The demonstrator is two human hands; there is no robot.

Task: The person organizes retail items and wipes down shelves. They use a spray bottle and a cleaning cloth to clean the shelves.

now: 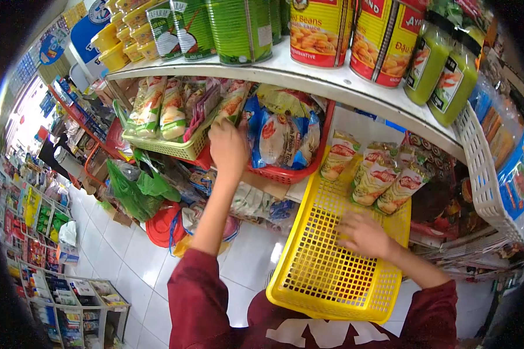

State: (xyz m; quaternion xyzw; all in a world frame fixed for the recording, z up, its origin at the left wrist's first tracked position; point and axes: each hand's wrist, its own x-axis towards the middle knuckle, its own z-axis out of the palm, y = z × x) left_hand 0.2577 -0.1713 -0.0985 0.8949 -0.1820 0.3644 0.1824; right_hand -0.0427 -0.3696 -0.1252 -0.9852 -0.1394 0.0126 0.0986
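Observation:
My left hand (228, 148) is raised to the right end of a pale green basket (174, 146). Its fingers close on the lower end of a slim food packet (234, 100) with a white, red and green print. Similar packets (149, 107) stand in that basket. Over the perforated yellow basket (308, 256) is my right hand (364, 234), its fingers loosely spread and holding nothing. Several upright packets (375, 181) of the same look stand at the yellow basket's far end, beyond my right hand.
A red basket (279, 171) with bagged snacks sits between the two other baskets. Above runs a white shelf (262, 72) with green cans (239, 32), bean cans (320, 32) and green bottles (455, 75). A white basket (477, 168) hangs at right.

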